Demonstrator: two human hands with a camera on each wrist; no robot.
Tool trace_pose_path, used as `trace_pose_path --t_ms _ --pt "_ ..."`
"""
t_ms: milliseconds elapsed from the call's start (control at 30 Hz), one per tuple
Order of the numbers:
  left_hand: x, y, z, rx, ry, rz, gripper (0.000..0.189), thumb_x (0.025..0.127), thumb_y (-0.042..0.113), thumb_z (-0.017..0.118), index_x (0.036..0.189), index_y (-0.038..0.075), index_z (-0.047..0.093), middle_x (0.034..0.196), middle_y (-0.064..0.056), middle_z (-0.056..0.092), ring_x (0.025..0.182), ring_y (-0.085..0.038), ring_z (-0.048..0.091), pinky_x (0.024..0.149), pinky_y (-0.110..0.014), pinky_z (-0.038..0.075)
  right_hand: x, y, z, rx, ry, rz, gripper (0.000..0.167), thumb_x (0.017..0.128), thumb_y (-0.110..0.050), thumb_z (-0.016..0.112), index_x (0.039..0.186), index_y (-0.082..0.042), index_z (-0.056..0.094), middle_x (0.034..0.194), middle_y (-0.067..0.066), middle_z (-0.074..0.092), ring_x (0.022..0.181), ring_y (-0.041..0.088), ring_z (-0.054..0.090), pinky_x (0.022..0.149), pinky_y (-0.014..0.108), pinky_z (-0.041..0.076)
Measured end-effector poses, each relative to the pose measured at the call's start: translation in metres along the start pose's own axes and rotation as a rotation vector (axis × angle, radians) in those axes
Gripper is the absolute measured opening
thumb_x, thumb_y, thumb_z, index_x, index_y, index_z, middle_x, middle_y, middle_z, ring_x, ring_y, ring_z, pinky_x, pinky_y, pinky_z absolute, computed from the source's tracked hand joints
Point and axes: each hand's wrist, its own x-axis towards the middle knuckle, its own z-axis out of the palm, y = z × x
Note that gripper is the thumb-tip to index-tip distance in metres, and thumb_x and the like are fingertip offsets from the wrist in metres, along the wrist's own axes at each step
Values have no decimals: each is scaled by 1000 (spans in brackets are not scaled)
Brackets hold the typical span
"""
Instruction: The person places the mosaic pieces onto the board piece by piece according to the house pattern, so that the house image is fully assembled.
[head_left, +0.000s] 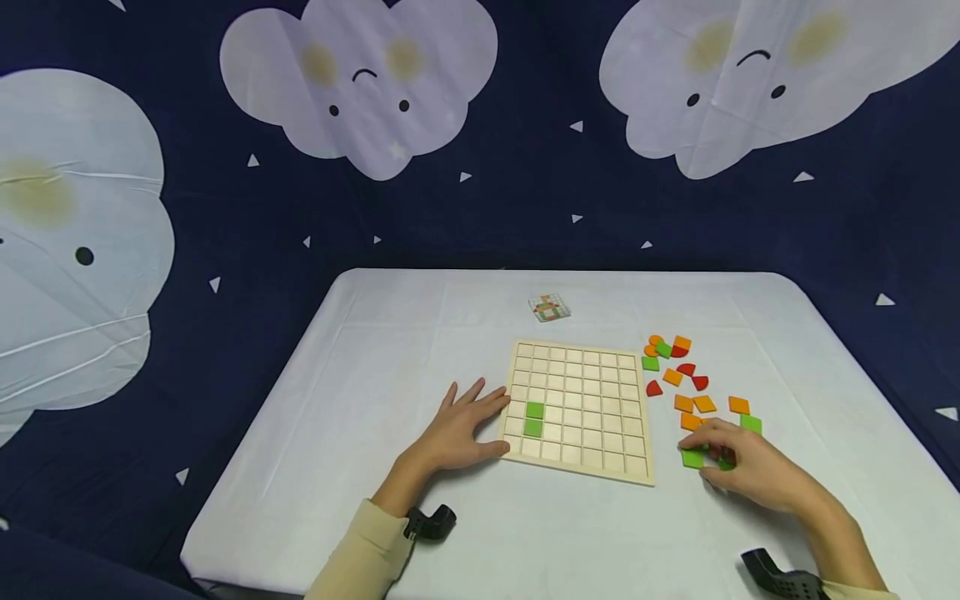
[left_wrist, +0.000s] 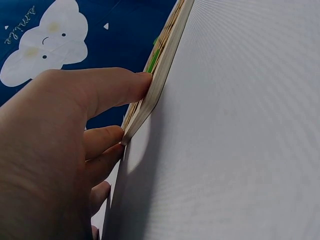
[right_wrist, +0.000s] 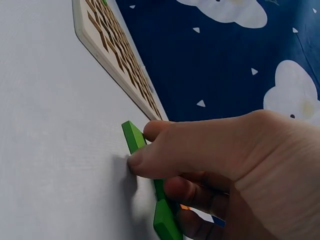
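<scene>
My left hand (head_left: 461, 429) is spread at the left edge of a wooden grid board (head_left: 592, 390), its thumb and fingertips against the rim. Two green square tiles (head_left: 533, 428) sit in cells near the board's left side, one above the other. To the right of the board, my right hand (head_left: 761, 468) pinches a green square tile (head_left: 692, 459) between thumb and index finger. In the right wrist view, that green tile (right_wrist: 131, 134) is close over the white tabletop. Another green tile (right_wrist: 166, 220) lies under the curled fingers, which partly hide it and some red pieces.
Orange squares (head_left: 704, 404), red quarter-rounds (head_left: 654, 388), orange rounds (head_left: 651, 351) and more green tiles (head_left: 751, 423) lie scattered right of the board. A small patterned card stack (head_left: 550, 307) lies behind the board. A dark cloud-print curtain (head_left: 510, 225) hangs beyond the white table (head_left: 405, 333).
</scene>
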Motion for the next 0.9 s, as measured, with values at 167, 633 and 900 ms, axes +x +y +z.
trace_pose_path --t_ms 167,633,900 --pt "0 0 0 -1 1 4 77 82 57 61 148 22 41 152 12 32 145 -19 12 113 -53 0 2 -2 -1 12 3 18 34 75 -9 78 105 -22 70 90 -5 54 77 11 47 61 24 40" --pt "-1 0 -1 2 3 2 76 83 57 61 148 23 41 152 12 32 144 -20 13 113 -53 1 23 -15 9 16 22 -5 32 76 -13 79 106 -24 72 82 -5 55 78 14 48 58 24 40" --pt "0 1 0 -6 6 -5 76 83 56 61 148 22 41 152 12 32 144 -20 13 113 -54 1 44 -33 19 14 44 -129 33 78 -14 80 108 -22 73 97 -11 60 80 12 49 63 24 40"
